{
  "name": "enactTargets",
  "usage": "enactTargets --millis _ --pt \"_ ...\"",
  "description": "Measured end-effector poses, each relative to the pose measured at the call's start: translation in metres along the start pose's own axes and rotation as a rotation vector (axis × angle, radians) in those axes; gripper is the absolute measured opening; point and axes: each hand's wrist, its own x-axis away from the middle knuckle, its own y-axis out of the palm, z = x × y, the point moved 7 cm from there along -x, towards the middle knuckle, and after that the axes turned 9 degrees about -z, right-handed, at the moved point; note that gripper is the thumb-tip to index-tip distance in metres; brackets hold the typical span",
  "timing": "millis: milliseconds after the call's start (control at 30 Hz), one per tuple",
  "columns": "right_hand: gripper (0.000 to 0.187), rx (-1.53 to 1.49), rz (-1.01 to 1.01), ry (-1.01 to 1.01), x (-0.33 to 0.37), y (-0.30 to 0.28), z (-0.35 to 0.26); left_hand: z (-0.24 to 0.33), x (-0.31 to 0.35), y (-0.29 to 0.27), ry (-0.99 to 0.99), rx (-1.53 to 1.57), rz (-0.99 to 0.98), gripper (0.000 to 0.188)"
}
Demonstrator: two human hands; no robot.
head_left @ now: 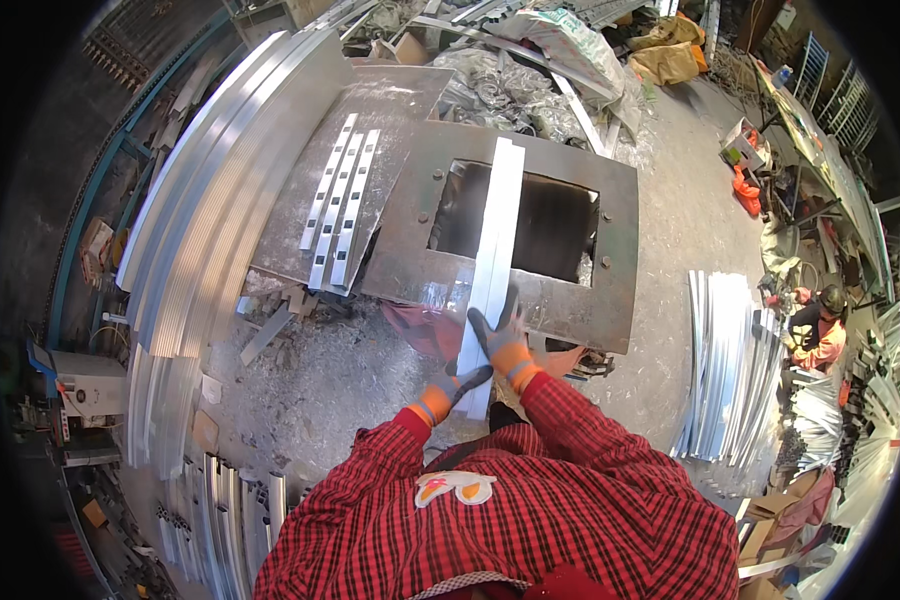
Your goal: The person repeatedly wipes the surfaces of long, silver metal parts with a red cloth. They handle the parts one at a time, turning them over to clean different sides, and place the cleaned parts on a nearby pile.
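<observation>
Two pale aluminium bars (497, 215) lie side by side across a steel table (395, 240) with a rectangular opening, their near ends jutting out toward my body. My left hand (452, 391), in a grey and orange glove, is closed round the bars near that end. A little farther up, my right hand (505, 337), gloved alike, grips them from the right side, its thumb across the top. To the left, several short metal strips with square holes (345, 205) rest on a flat plate (395, 100). The undersides of the bars are hidden.
Long aluminium profiles (220, 180) are stacked at the left. More profiles (720, 350) lie on the floor at the right, where a person (818, 330) sits. Plastic sheeting (500, 90) is heaped behind the table. A grey machine (90, 385) stands at far left.
</observation>
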Motion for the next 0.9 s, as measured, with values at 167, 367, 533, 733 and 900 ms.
enactTargets --millis 167,367,533,733,900 --pt "0.078 0.385 0.335 -0.476 -0.026 -0.082 -0.092 0.066 0.014 -0.018 -0.207 0.001 0.006 0.069" --pt "0.076 0.593 0.139 -0.55 -0.004 -0.013 -0.086 0.014 0.087 -0.008 -0.287 0.19 -0.004 0.075" --pt "0.077 0.487 0.045 -0.548 0.062 0.043 -0.071 -0.064 0.164 0.006 -0.295 0.22 0.04 0.069" --pt "0.071 0.484 0.158 -0.553 -0.018 -0.013 -0.095 0.023 0.078 -0.022 -0.272 0.18 0.004 0.059" --pt "0.067 0.599 0.22 -0.523 -0.128 -0.055 -0.13 0.04 -0.036 -0.08 -0.278 -0.154 0.111 0.074"
